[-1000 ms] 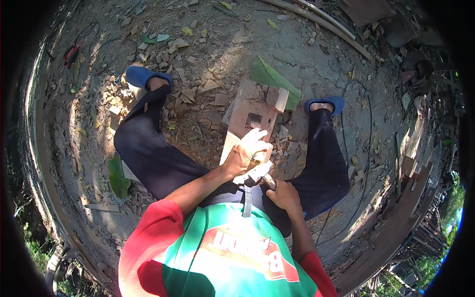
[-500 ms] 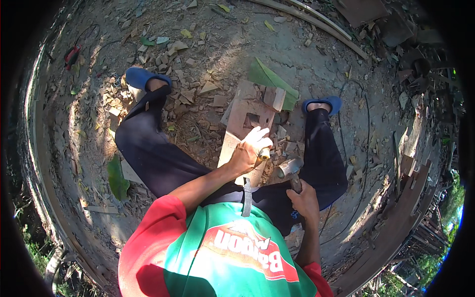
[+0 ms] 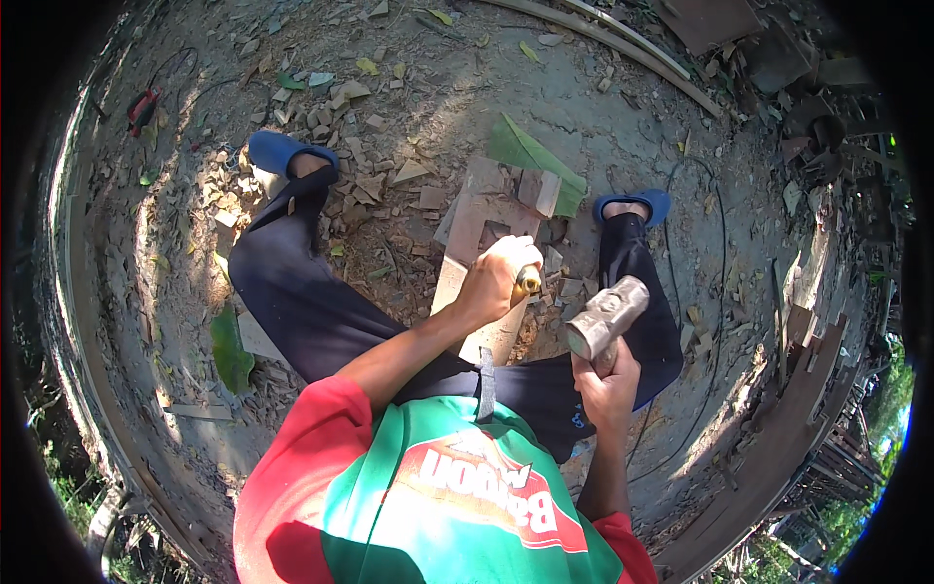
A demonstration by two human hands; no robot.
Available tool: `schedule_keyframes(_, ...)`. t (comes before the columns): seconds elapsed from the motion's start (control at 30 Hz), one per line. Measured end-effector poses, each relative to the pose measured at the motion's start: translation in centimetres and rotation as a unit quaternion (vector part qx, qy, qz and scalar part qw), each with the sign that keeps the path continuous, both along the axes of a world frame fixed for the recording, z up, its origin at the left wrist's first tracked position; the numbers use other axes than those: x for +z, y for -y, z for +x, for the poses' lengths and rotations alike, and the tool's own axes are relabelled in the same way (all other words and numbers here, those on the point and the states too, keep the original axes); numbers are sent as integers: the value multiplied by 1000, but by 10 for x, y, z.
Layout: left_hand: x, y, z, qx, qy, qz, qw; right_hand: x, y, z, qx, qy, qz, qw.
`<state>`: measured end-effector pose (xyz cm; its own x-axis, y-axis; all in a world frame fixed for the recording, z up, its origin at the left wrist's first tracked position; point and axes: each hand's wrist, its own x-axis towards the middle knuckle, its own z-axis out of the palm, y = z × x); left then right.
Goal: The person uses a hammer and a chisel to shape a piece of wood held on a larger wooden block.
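Note:
My left hand (image 3: 494, 282) is closed around the handle of a chisel (image 3: 528, 280), its rounded yellowish butt pointing up at me. The blade is hidden below the fist. Under that hand a thick wooden board (image 3: 484, 183) runs away from between my legs, with a squarish hole (image 3: 496, 232) cut into it just beyond my knuckles. To the right, my right hand (image 3: 609, 387) grips a club hammer (image 3: 611, 316) by its handle. The heavy metal head is raised, apart from the chisel.
A short wood block (image 3: 539, 192) sits at the board's far end, beside a large green leaf (image 3: 530, 156). Wood chips (image 3: 370, 185) litter the ground to the left. Blue clogs (image 3: 277, 154) are on my feet. A dark cable (image 3: 722, 234) curves along the right; long strips (image 3: 623, 44) lie far off.
The hammer has risen toward me and to the right, away from the chisel. My left hand has shifted slightly up and right with the chisel still in it.

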<state>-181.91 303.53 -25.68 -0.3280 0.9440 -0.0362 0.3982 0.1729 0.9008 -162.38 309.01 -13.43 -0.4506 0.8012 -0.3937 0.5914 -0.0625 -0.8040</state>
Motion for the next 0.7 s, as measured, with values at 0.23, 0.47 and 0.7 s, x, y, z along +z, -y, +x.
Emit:
schedule_keyframes(0.23, -55, -46, -36, -139, 157, 99, 973, -82, -21, -55, 134, 41, 205, 969)
schedule_keyframes(0.47, -46, -60, -113, -147, 194, 25, 970, 10, -27, -87, 32, -163, -26, 986)
schedule_keyframes(0.7, -38, -54, -74, -179, 88, 105, 974, 222, -62, -9, -66, -376, 260, 887)
